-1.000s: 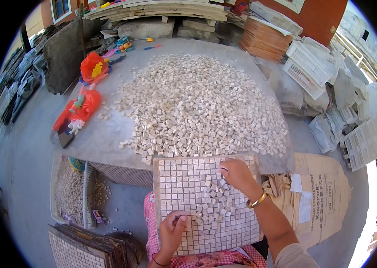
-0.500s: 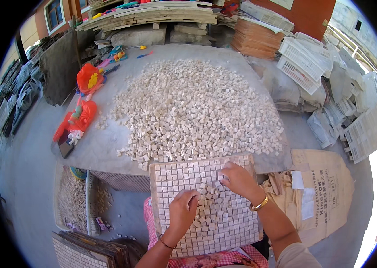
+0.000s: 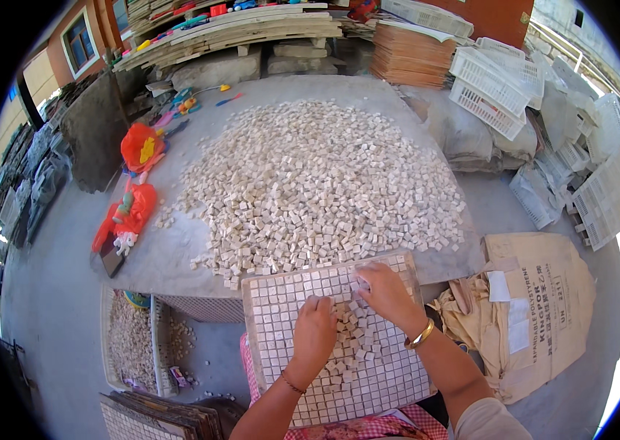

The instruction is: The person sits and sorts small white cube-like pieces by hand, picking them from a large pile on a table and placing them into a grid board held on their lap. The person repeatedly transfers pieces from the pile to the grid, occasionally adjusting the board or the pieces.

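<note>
Two hands are at work on the grid tray [image 3: 281,323] that lies tilted between the person's lap and the near edge of the table [image 3: 170,257]. I see the left hand [image 3: 315,330] lying palm down on the middle of the tray, fingers together and slightly bent over a small heap of loose stone cubes [image 3: 354,345]; it is not gripping anything that I can see. The right hand [image 3: 387,293], with a golden bangle [image 3: 420,337] on the wrist, rests near the upper right part of the tray, fingers curved downward and touching the tray near its far edge. Whether it pinches one cube under the fingertips I cannot tell, because the fingers hide it.

Most cells of the tray are already filled with pale square pieces (only the zone between the two hands is disordered). Beyond the tray, the table carries a big pile of cream cubes [image 3: 317,183], spreading almost to the far edge. At the left side of the table lie red plastic bags [image 3: 137,176]. On the floor to the right there is a brown paper sack [image 3: 545,308], and white plastic crates [image 3: 493,88] are stacked further behind it.
</note>
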A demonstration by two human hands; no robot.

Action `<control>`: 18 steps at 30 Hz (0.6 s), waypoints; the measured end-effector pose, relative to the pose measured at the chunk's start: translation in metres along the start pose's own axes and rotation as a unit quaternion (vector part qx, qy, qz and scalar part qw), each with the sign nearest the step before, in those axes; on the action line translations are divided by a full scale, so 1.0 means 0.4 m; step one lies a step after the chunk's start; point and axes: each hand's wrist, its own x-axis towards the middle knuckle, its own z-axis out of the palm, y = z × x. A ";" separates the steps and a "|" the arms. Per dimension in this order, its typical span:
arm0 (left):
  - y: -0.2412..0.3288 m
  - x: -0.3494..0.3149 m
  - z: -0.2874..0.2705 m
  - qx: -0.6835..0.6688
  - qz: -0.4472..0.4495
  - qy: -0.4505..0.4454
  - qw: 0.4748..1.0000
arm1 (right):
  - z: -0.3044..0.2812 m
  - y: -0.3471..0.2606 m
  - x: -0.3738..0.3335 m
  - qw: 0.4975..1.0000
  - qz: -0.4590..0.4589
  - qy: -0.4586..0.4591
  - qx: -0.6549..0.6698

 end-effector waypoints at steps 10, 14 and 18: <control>-0.055 0.009 -0.081 -0.155 -0.128 0.024 0.979 | 0.007 0.003 -0.022 0.998 -0.054 0.012 -0.038; -0.056 -0.012 -0.088 -0.155 -0.101 0.032 0.982 | 0.019 -0.041 -0.016 0.995 -0.076 0.054 -0.020; -0.035 -0.025 -0.083 -0.143 -0.074 0.028 0.987 | 0.055 -0.059 0.005 0.996 -0.073 -0.046 0.004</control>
